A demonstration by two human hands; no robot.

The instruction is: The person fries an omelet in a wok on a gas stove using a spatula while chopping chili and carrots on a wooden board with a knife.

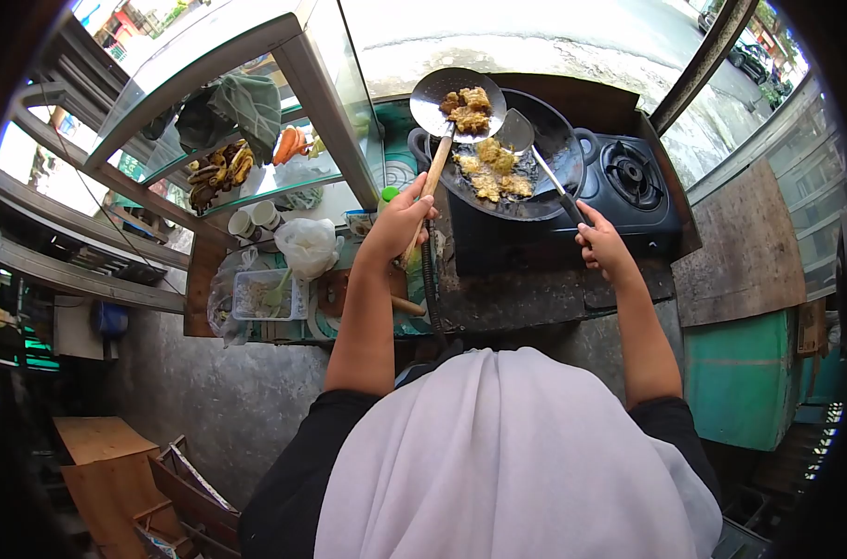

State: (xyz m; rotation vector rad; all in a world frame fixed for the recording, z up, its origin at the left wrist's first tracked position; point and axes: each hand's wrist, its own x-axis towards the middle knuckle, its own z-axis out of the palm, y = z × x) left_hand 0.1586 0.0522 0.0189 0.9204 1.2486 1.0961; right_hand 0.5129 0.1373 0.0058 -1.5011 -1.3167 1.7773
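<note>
My left hand [403,221] is closed around the wooden handle of a round perforated skimmer [426,101]. Several browned fritters [470,110] lie in the skimmer, which is held over the left rim of a dark wok [558,121]. In the wok, paler golden fritters [491,172] sit in oil. My right hand [602,242] grips the black handle of a metal spatula [515,131], whose blade is over the wok beside the fritters. The wok rests on the left side of a black gas stove [654,219].
A bare burner [631,172] is right of the wok. At left stand a glass display case [339,121] holding bananas [220,172], a white plastic basket [248,296], a plastic bag [309,248] and cups [267,215]. A wooden board [740,242] leans at right.
</note>
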